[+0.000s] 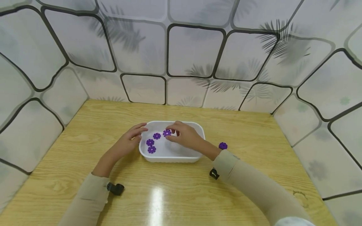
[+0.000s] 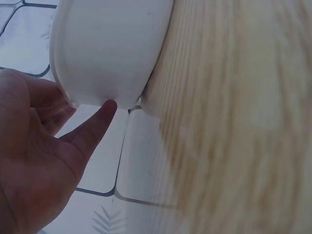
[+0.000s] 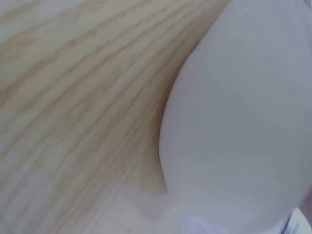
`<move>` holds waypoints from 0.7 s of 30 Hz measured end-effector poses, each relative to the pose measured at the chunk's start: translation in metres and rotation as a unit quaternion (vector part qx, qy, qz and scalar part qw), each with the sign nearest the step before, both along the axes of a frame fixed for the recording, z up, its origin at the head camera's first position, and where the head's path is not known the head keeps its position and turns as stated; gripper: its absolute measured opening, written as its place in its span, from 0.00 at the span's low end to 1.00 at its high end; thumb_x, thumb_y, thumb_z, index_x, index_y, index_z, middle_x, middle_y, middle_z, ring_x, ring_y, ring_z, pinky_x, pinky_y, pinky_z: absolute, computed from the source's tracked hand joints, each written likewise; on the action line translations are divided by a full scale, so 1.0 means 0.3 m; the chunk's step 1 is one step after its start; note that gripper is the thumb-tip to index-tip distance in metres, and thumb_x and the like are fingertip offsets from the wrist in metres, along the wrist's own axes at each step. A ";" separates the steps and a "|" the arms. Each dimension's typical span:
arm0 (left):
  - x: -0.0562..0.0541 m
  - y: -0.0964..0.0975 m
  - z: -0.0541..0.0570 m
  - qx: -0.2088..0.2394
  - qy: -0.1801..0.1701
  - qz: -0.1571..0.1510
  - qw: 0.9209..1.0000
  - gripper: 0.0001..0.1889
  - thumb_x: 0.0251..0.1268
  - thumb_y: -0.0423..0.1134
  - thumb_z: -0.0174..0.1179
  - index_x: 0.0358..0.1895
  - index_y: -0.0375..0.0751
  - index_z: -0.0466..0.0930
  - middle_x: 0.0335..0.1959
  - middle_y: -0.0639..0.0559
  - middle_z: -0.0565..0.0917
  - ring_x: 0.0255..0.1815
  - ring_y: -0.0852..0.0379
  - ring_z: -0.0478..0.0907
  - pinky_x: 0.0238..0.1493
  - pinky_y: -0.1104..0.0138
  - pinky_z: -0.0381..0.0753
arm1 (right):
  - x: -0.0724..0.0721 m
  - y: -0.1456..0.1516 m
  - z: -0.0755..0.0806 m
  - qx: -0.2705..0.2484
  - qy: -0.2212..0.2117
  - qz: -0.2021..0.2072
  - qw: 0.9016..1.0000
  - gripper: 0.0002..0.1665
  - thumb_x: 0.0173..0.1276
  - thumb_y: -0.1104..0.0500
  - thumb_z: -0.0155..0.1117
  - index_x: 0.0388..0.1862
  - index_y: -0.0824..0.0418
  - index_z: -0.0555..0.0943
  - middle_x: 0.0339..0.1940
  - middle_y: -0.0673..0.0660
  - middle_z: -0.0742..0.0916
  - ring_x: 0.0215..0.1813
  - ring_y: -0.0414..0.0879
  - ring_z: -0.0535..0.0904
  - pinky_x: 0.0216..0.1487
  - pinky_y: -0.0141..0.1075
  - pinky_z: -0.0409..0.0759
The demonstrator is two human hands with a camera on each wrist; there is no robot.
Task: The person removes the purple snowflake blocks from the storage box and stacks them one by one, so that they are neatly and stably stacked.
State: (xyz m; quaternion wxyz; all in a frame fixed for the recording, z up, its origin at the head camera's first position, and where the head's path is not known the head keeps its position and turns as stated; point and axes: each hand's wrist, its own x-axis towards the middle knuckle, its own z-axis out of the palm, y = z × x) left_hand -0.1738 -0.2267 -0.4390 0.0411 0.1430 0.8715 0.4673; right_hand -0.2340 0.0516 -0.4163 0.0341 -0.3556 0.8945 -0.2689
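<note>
At the left end of the white tub, grips with the left hand, bracing thumb against fingers across the wall, presumably to keep everything from sliding. Inside, toward the far side, pinches a purple disc with the right hand, seemingly by opposite edges for a light hold. Also shows three more discs toward the left end, perhaps to keep floor space free, and another purple piece on the wooden table, near the right sleeve.
</note>
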 end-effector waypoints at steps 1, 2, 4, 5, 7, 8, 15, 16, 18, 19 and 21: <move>0.001 0.001 0.003 0.000 0.001 0.000 1.000 0.21 0.80 0.31 0.41 0.69 0.35 0.72 0.81 0.45 0.57 0.82 0.37 0.49 0.79 0.39 0.52 | 0.003 0.013 0.004 -0.007 0.004 0.000 1.000 0.22 0.69 0.44 0.68 0.60 0.49 0.83 0.40 0.45 0.81 0.37 0.38 0.75 0.34 0.30 0.77; 0.002 0.002 0.005 0.000 0.002 -0.001 1.000 0.21 0.80 0.31 0.41 0.69 0.35 0.72 0.81 0.44 0.57 0.82 0.37 0.49 0.79 0.38 0.52 | 0.006 0.026 0.008 -0.012 0.009 0.001 1.000 0.22 0.69 0.45 0.68 0.59 0.49 0.83 0.40 0.46 0.81 0.37 0.38 0.75 0.34 0.30 0.77; 0.005 0.003 0.009 0.001 0.002 -0.001 1.000 0.20 0.79 0.31 0.42 0.68 0.34 0.72 0.81 0.43 0.57 0.82 0.36 0.49 0.79 0.38 0.51 | 0.013 0.052 0.016 -0.020 0.015 -0.001 1.000 0.22 0.69 0.45 0.68 0.59 0.50 0.83 0.40 0.46 0.81 0.37 0.38 0.75 0.33 0.31 0.78; 0.006 0.003 0.011 0.002 0.001 0.000 1.000 0.20 0.80 0.31 0.42 0.68 0.34 0.72 0.81 0.43 0.57 0.82 0.36 0.49 0.79 0.38 0.51 | 0.018 0.067 0.022 -0.023 0.014 -0.003 1.000 0.22 0.70 0.45 0.68 0.60 0.50 0.83 0.40 0.46 0.81 0.38 0.38 0.75 0.33 0.31 0.78; 0.008 0.004 0.013 0.004 0.001 0.000 1.000 0.20 0.80 0.31 0.42 0.68 0.34 0.72 0.81 0.43 0.57 0.82 0.36 0.49 0.78 0.38 0.51 | 0.024 0.096 0.030 -0.029 0.009 -0.008 1.000 0.22 0.70 0.45 0.67 0.60 0.50 0.83 0.39 0.46 0.81 0.38 0.39 0.75 0.33 0.32 0.78; 0.008 0.004 0.012 0.004 0.000 0.001 1.000 0.20 0.80 0.31 0.42 0.68 0.34 0.72 0.81 0.43 0.57 0.82 0.36 0.49 0.79 0.38 0.51 | 0.027 0.111 0.034 -0.032 0.006 -0.011 0.999 0.22 0.70 0.45 0.67 0.60 0.50 0.83 0.39 0.46 0.81 0.38 0.39 0.75 0.33 0.33 0.78; 0.005 0.006 0.009 -0.002 -0.008 0.007 1.000 0.21 0.80 0.32 0.40 0.69 0.35 0.71 0.81 0.45 0.56 0.82 0.38 0.49 0.79 0.39 0.51 | 0.043 0.217 0.034 -0.055 0.003 -0.032 0.998 0.21 0.71 0.46 0.67 0.59 0.52 0.83 0.39 0.48 0.81 0.37 0.41 0.75 0.33 0.35 0.77; 0.005 0.006 0.009 -0.001 -0.008 0.006 1.000 0.21 0.80 0.32 0.40 0.69 0.35 0.71 0.81 0.45 0.56 0.82 0.38 0.49 0.79 0.39 0.51 | 0.045 0.232 0.032 -0.058 0.004 -0.036 0.998 0.21 0.70 0.47 0.68 0.59 0.53 0.83 0.38 0.48 0.81 0.37 0.41 0.75 0.33 0.35 0.77; 0.004 0.007 0.008 -0.002 -0.008 0.007 1.000 0.21 0.80 0.32 0.41 0.69 0.35 0.71 0.81 0.45 0.56 0.82 0.38 0.49 0.79 0.39 0.51 | 0.048 0.261 0.030 -0.065 0.005 -0.043 0.997 0.20 0.70 0.49 0.69 0.58 0.54 0.84 0.38 0.49 0.81 0.36 0.41 0.74 0.34 0.34 0.77; 0.005 0.007 0.008 -0.001 -0.009 0.008 1.000 0.21 0.80 0.32 0.40 0.69 0.36 0.72 0.81 0.46 0.57 0.82 0.38 0.49 0.79 0.40 0.51 | 0.050 0.275 0.029 -0.071 0.004 -0.046 0.996 0.20 0.70 0.51 0.69 0.57 0.55 0.84 0.38 0.49 0.81 0.37 0.42 0.75 0.35 0.33 0.78; 0.004 0.007 0.009 -0.001 -0.008 0.007 1.000 0.21 0.80 0.32 0.41 0.69 0.36 0.72 0.81 0.46 0.57 0.82 0.38 0.49 0.79 0.40 0.51 | 0.052 0.301 0.031 -0.086 0.005 -0.050 0.995 0.19 0.69 0.53 0.70 0.56 0.57 0.84 0.38 0.51 0.81 0.38 0.42 0.76 0.37 0.33 0.80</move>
